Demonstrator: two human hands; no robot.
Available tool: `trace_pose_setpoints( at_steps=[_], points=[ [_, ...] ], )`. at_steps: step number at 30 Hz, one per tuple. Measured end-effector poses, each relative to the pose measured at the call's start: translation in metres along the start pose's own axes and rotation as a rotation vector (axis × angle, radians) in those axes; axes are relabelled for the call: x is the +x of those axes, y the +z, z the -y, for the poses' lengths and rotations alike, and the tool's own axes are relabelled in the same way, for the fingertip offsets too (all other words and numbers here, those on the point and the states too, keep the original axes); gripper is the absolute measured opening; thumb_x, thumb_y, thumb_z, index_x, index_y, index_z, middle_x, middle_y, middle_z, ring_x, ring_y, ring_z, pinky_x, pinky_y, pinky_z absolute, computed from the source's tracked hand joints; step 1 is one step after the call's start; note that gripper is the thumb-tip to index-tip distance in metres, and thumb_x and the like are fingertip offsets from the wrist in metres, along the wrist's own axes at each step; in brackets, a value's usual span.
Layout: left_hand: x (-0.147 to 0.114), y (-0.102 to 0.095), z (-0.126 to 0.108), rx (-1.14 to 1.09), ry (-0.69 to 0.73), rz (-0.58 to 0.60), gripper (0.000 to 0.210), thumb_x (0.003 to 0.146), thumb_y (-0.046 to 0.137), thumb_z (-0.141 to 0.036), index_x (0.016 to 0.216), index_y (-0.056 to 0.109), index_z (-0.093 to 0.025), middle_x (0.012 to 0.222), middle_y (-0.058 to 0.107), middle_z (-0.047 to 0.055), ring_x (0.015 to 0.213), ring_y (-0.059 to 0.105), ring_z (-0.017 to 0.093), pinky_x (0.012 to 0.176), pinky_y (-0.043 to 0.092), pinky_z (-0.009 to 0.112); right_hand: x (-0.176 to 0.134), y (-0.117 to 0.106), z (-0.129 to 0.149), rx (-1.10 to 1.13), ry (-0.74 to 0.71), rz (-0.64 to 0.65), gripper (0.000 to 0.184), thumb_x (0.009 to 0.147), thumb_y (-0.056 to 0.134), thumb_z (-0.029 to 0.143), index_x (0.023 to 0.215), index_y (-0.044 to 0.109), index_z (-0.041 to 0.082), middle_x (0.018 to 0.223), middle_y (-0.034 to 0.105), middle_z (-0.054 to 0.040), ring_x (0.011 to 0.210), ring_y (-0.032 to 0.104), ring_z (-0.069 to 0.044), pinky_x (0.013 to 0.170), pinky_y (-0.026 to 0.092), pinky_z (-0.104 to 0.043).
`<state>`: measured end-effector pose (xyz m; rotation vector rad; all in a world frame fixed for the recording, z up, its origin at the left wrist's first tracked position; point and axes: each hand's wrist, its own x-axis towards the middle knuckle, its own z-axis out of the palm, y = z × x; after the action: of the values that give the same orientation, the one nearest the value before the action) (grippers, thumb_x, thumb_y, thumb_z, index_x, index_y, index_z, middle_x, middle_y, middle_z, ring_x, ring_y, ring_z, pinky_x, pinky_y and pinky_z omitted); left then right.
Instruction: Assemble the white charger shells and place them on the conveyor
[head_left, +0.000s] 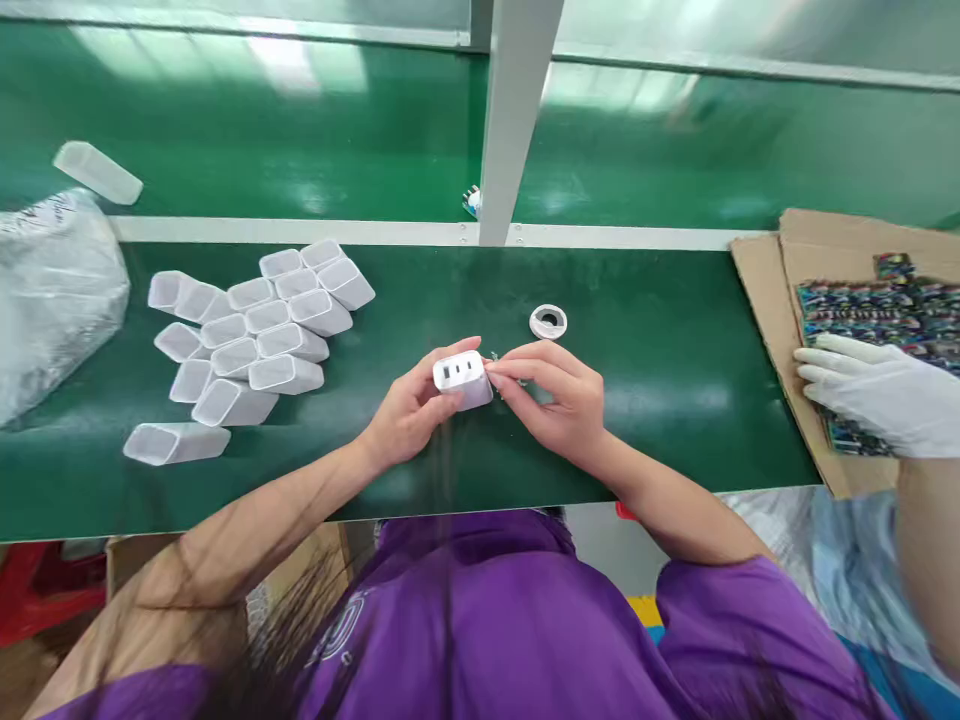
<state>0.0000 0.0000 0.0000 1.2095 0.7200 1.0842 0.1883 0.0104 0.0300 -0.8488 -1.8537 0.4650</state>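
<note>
A white multi-port USB charger (466, 389) sits in the grip of my left hand (411, 412), its end with the port openings facing up toward me. My right hand (559, 395) is closed in a pinch at the charger's right edge. Something small and metallic shows by those fingertips, too small to name. Just beyond my right hand lies a round white ring (548, 322) with a dark centre, flat on the green table (660, 400). To the left stand several hollow white charger housings (268, 316) in a loose cluster.
A clear plastic bag (56, 300) fills the left side. One housing (98, 172) lies behind the white rail. A post (517, 110) rises mid-table. At right, another person's gloved hand (889, 390) rests on circuit boards (855, 310) on cardboard (772, 330).
</note>
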Motion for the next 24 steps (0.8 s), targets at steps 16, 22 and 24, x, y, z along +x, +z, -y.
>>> trace_pose_setpoints(
  at_steps=[16,22,24],
  points=[
    [0.0007,0.0048,-0.0021,0.209,0.055,-0.122,0.048,0.074,0.079,-0.028,0.118,0.062,-0.023,0.116,0.067,0.007,0.103,0.065,0.018,0.083,0.056,0.027,-0.0014,0.0018,-0.0019,-0.067,-0.037,-0.039,0.013,0.087,0.063,0.009,0.089,0.069,0.021,0.083,0.07,-0.0015,0.072,0.067,-0.01,0.064,0.057,-0.022],
    [0.0013,0.0075,0.0007,0.276,0.122,-0.12,0.049,0.071,0.081,-0.03,0.113,0.058,-0.023,0.11,0.065,0.005,0.099,0.064,0.016,0.079,0.056,0.025,-0.0015,0.0024,0.0006,-0.079,0.034,-0.024,0.012,0.086,0.064,0.011,0.088,0.07,0.021,0.081,0.07,-0.001,0.07,0.066,-0.01,0.062,0.056,-0.021],
    [0.0005,0.0087,0.0026,0.324,0.137,-0.147,0.05,0.07,0.082,-0.033,0.111,0.056,-0.023,0.11,0.063,0.005,0.099,0.063,0.016,0.076,0.056,0.025,-0.0025,0.0043,0.0011,-0.059,0.049,-0.038,0.012,0.087,0.063,0.012,0.088,0.07,0.022,0.08,0.07,-0.0007,0.069,0.065,-0.01,0.061,0.056,-0.021]
  ],
)
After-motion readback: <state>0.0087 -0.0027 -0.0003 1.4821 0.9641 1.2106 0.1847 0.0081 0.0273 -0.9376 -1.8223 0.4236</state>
